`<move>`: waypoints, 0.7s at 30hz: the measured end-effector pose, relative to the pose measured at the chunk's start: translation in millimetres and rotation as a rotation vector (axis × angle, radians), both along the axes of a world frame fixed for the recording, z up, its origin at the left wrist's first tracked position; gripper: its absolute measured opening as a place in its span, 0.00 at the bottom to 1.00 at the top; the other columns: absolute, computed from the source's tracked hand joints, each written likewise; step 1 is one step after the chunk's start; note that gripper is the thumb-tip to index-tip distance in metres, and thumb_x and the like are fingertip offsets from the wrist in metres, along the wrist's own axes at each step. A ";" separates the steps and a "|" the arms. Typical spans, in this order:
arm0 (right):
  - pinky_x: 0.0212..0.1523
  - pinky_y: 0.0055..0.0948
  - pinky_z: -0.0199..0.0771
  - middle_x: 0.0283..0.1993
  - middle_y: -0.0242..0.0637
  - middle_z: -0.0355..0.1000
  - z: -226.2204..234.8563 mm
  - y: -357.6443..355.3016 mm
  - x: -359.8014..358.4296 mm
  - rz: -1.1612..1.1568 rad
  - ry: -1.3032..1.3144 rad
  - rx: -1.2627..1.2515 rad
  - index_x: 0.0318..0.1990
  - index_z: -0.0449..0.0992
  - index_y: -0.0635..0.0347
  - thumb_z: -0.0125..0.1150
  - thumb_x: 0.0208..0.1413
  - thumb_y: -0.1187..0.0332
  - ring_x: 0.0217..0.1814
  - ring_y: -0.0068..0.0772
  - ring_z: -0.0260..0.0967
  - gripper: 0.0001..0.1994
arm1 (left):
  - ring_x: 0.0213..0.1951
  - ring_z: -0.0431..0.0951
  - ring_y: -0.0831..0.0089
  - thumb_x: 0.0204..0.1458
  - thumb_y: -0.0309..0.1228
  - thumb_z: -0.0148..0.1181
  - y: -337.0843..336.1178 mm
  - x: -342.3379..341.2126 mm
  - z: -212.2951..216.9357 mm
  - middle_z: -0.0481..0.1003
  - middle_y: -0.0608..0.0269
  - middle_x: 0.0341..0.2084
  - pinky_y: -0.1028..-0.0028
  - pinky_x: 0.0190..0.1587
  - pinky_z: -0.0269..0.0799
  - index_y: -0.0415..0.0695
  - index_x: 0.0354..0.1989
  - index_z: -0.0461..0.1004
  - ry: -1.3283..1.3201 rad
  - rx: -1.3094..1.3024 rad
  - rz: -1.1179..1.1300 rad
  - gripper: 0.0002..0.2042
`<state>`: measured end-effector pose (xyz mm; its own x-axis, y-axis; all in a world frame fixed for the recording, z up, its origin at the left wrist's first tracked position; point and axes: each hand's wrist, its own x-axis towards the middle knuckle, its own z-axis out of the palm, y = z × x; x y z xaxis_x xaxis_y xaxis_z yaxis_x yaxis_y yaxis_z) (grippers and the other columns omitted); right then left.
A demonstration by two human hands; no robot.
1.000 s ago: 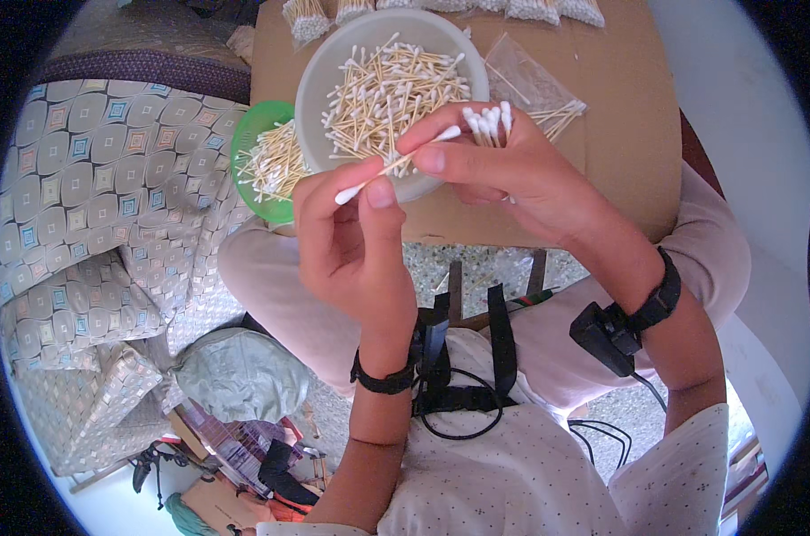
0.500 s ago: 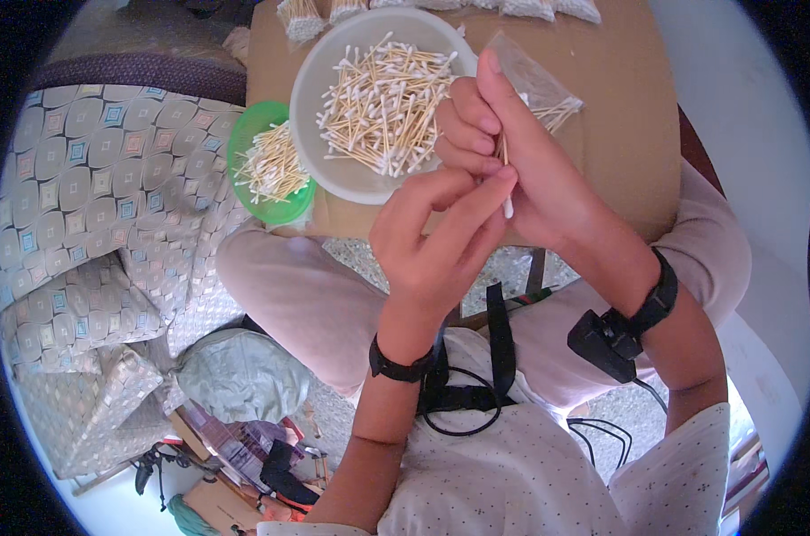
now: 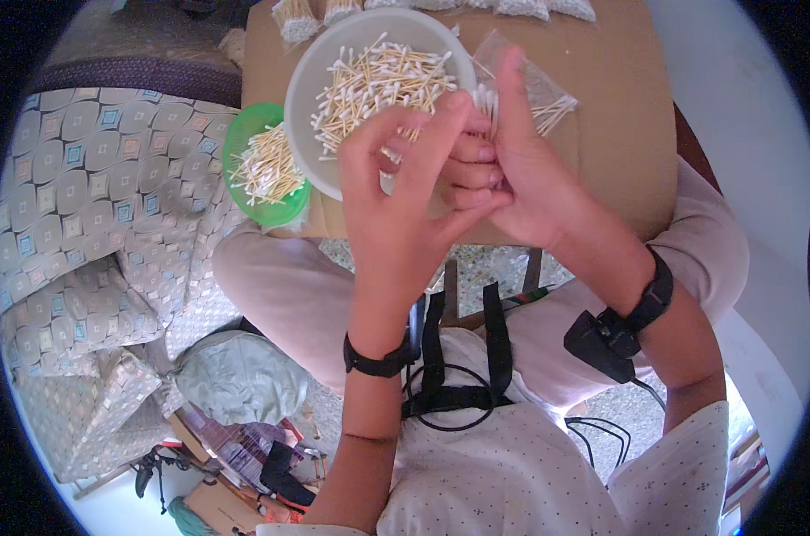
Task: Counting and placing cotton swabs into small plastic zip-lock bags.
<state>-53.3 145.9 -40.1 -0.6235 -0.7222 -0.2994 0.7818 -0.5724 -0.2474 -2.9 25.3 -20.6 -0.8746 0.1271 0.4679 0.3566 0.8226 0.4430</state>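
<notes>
My right hand (image 3: 537, 174) is curled, thumb raised, around a small bunch of cotton swabs (image 3: 486, 100) whose white tips show above its fingers. Fingers apart, my left hand (image 3: 392, 201) is against it, its thumb touching the right hand's curled fingers; I see nothing held in it. Behind the hands stands a large whitish bowl (image 3: 299, 107) heaped with loose cotton swabs (image 3: 378, 76). A clear plastic bag (image 3: 532, 71) lies just beyond my right hand, with several swabs (image 3: 555, 113) at its edge.
At the left of the brown board (image 3: 624, 134) a green bowl (image 3: 235, 147) holds more swabs (image 3: 267, 170). Several packed bundles of swabs (image 3: 298, 22) line the far edge. A patterned cushioned seat (image 3: 110, 179) is on the left, a wall (image 3: 735, 116) on the right.
My left hand has moved left and up, its fingers spreading from their pinch at a swab's lower tip. That protruding tip no longer shows. The right hand stays nearly in place.
</notes>
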 end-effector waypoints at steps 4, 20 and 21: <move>0.13 0.16 0.38 0.15 0.20 0.44 -1.7 3.7 3.8 0.052 -0.066 -0.154 0.20 0.54 0.48 0.28 0.48 0.27 0.12 0.15 0.37 0.32 | 0.48 0.67 0.60 0.23 0.32 0.72 -7.4 -16.4 13.5 0.64 0.60 0.51 0.66 0.46 0.64 0.51 0.52 0.70 -0.127 0.053 -0.238 0.37; 0.18 0.22 0.56 0.09 0.21 0.41 2.8 -1.6 8.7 0.089 -0.052 0.231 0.14 0.52 0.47 0.26 0.51 0.29 0.09 0.17 0.36 0.32 | 0.56 0.63 0.56 0.22 0.40 0.71 -17.1 -16.5 2.2 0.70 0.61 0.45 0.60 0.52 0.62 0.48 0.46 0.70 -0.167 -0.135 -0.298 0.34; 0.17 0.22 0.54 0.09 0.21 0.41 6.7 -1.5 8.0 0.108 -0.068 0.250 0.14 0.52 0.47 0.26 0.52 0.30 0.09 0.17 0.35 0.32 | 0.56 0.63 0.56 0.22 0.40 0.71 -18.6 -17.1 3.3 0.70 0.61 0.45 0.60 0.52 0.62 0.48 0.46 0.70 -0.167 -0.136 -0.297 0.34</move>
